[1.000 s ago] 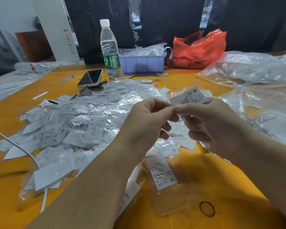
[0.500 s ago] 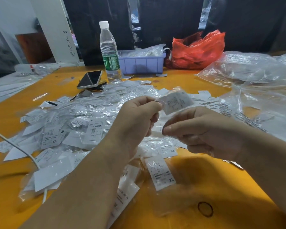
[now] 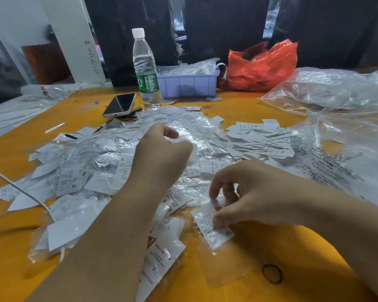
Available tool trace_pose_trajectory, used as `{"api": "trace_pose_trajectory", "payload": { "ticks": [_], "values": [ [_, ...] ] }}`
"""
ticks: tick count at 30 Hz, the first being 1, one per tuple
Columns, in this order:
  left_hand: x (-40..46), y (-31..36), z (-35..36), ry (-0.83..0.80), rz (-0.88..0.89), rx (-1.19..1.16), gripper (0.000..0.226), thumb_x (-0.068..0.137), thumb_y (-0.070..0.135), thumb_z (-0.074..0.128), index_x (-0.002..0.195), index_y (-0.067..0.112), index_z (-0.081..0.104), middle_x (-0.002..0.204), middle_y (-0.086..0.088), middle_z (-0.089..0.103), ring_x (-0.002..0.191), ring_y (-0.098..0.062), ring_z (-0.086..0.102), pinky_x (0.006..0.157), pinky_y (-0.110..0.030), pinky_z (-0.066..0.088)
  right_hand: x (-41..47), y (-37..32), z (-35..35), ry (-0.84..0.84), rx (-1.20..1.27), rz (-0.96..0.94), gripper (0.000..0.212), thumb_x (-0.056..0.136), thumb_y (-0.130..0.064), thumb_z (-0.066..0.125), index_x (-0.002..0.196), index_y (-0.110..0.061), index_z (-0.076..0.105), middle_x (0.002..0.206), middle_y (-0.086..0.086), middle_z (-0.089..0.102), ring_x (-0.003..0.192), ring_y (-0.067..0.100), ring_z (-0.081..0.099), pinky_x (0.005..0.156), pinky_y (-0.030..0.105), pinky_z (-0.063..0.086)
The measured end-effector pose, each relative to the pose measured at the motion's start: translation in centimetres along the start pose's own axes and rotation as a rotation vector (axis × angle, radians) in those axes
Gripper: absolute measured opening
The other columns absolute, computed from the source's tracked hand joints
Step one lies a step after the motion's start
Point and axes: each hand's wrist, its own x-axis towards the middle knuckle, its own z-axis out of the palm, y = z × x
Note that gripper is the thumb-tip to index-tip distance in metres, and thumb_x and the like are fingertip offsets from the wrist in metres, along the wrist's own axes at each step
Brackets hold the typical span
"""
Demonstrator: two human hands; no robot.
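Observation:
A heap of white size labels in clear sleeves (image 3: pixel 100 168) covers the middle of the orange table (image 3: pixel 260 110). My left hand (image 3: pixel 162 153) hovers over the heap, fingers loosely curled, thumb apart from them, nothing visibly held. My right hand (image 3: pixel 251 197) is lower and nearer, at the heap's front edge. Its thumb and forefinger pinch a sleeved label marked XL (image 3: pixel 216 232) that lies on the table. A spread of bare paper labels (image 3: pixel 260 138) lies to the right of the heap.
A water bottle (image 3: pixel 145 68), a phone (image 3: pixel 120 105), a purple bin (image 3: pixel 188 85) and a red bag (image 3: pixel 262 66) stand at the back. Large clear plastic bags (image 3: pixel 336 94) fill the right side. A white cable (image 3: pixel 20 188) crosses at left. A rubber band (image 3: pixel 272 273) lies near the front.
Both hands held a label up together; then they parted. My left hand carried it forward over the heap and no longer shows it. My right hand dropped onto the XL label.

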Motion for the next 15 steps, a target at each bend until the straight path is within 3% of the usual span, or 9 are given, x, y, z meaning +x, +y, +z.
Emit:
{"api": "trace_pose_trajectory", "payload": {
  "ticks": [6,9,15],
  "values": [
    [-0.3,0.2,0.6,-0.039,0.088,0.038,0.012,0.080,0.020,0.060,0.086,0.030,0.059,0.082,0.009,0.062,0.072,-0.008,0.057,0.055,-0.026,0.037,0.3,0.4,0.1,0.052,-0.011,0.009,0.017,0.075,-0.043,0.078,0.086,-0.033,0.068,0.073,-0.011,0.060,0.063,-0.002,0.054,0.059,0.025,0.046],
    [-0.6,0.2,0.7,-0.087,0.125,0.042,0.010,0.079,0.019,0.061,0.081,0.029,0.063,0.077,0.009,0.063,0.071,-0.009,0.058,0.056,-0.025,0.039,0.4,0.6,0.1,0.075,-0.017,0.018,0.012,0.077,-0.039,0.076,0.082,-0.032,0.068,0.072,-0.014,0.060,0.065,-0.002,0.055,0.055,0.020,0.044],
    [-1.3,0.3,0.8,-0.327,0.212,0.181,0.011,0.078,0.034,0.070,0.086,0.033,0.063,0.078,0.011,0.060,0.067,-0.002,0.055,0.054,-0.018,0.037,0.8,1.2,0.1,0.227,-0.058,0.064,0.015,0.078,-0.042,0.074,0.076,-0.030,0.064,0.070,-0.011,0.058,0.062,0.003,0.054,0.054,0.020,0.036]
  ]
}}
